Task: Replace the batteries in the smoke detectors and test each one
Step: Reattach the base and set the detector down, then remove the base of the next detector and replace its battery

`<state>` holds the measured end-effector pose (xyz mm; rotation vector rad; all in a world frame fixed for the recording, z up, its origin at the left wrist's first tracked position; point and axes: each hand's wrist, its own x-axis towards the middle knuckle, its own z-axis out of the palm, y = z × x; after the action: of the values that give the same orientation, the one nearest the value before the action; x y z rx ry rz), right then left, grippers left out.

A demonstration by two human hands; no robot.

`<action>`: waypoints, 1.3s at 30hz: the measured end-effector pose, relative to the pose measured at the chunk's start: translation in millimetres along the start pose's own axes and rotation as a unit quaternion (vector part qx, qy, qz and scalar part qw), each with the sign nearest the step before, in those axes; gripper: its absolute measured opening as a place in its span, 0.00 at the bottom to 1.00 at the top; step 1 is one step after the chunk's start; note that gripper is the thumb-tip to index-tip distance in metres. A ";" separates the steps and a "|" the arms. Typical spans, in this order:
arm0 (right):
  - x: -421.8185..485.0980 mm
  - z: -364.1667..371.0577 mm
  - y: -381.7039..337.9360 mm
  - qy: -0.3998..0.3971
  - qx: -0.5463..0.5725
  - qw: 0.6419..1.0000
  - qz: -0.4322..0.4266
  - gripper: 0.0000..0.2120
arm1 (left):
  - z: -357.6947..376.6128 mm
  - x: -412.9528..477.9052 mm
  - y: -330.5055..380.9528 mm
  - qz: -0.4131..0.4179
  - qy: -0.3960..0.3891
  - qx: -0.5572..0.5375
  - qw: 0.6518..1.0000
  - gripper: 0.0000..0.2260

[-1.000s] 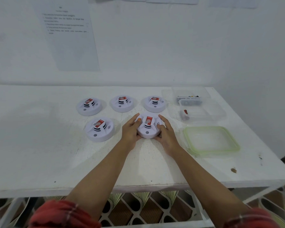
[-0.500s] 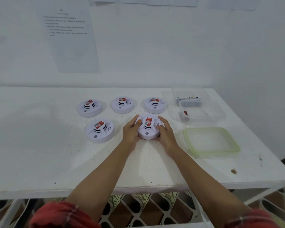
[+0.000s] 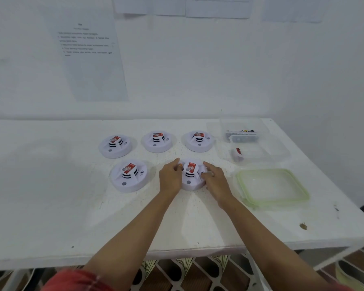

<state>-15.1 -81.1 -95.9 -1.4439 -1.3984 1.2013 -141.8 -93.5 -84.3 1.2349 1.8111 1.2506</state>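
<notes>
White smoke detector (image 3: 191,182) rests on the surface (image 3: 51,196) at frame centre, directly between left hand (image 3: 170,180) and right hand (image 3: 216,182), whose fingers clamp its opposite rims, equally near.

Has drawn the left hand (image 3: 169,178) in closer on the lower-centre smoke detector (image 3: 190,183), fingers no longer stretched out but curled against its raised middle. Has laid the right hand's (image 3: 216,183) thumb over onto its top face. Now looks slightly higher up the wall.
</notes>
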 end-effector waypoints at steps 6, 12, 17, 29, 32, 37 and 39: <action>7.3 -5.3 -4.4 0.008 -0.015 1.000 0.013 0.22 | -8.5 12.9 1.6 0.000 -0.044 0.014 0.999 0.17; 40.9 -24.6 -34.1 0.042 -0.043 0.998 -0.030 0.23 | -19.8 48.8 24.8 0.021 -0.122 -0.036 0.992 0.22; 69.8 -26.2 -52.8 -0.016 -0.075 0.995 -0.061 0.11 | -10.8 81.4 34.9 0.052 -0.220 0.008 0.974 0.26; 128.7 -29.4 -38.6 -0.075 -0.119 0.984 -0.107 0.20 | 25.5 135.1 44.2 0.082 -0.304 0.109 0.943 0.39; 131.0 -31.2 -38.1 -0.091 -0.110 0.985 -0.097 0.23 | 28.5 142.1 38.2 0.081 -0.310 0.106 0.941 0.38; 130.3 -28.7 -37.6 -0.092 -0.099 0.987 -0.091 0.25 | 23.7 146.3 37.8 0.108 -0.317 0.079 0.939 0.30; 127.2 -27.8 -41.5 -0.086 -0.079 0.990 -0.083 0.28 | 19.3 147.8 38.9 0.116 -0.307 0.077 0.942 0.33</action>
<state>-5.5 51.2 -62.8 -1.3242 -1.7300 1.1509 -167.9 54.8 -51.7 1.7314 1.3441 0.7165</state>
